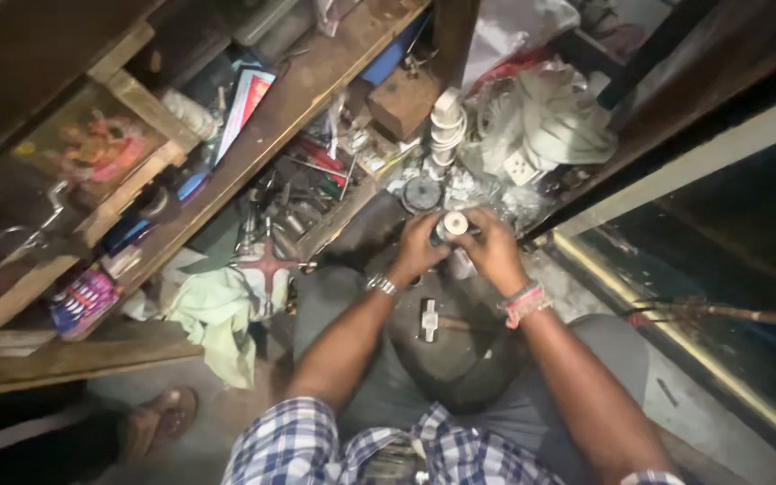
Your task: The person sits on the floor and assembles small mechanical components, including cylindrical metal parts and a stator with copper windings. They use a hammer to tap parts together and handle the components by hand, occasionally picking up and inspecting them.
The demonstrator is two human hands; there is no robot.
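Left hand (419, 244) and right hand (494, 250): both clamped around a small round metal part (454, 223), which we hold at centre frame. Green cloth (217, 314) at 8 o'clock; stacked white discs (446, 126) at 12; cross wrench (267, 262) at 9.

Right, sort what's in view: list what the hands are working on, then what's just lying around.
In hand:
- small round metal part, gripped between left hand and right hand

Lying about:
- metal piece on the lap
- green cloth
- dark round disc
- stack of white rings
- white socket
- wooden block
- loose tools
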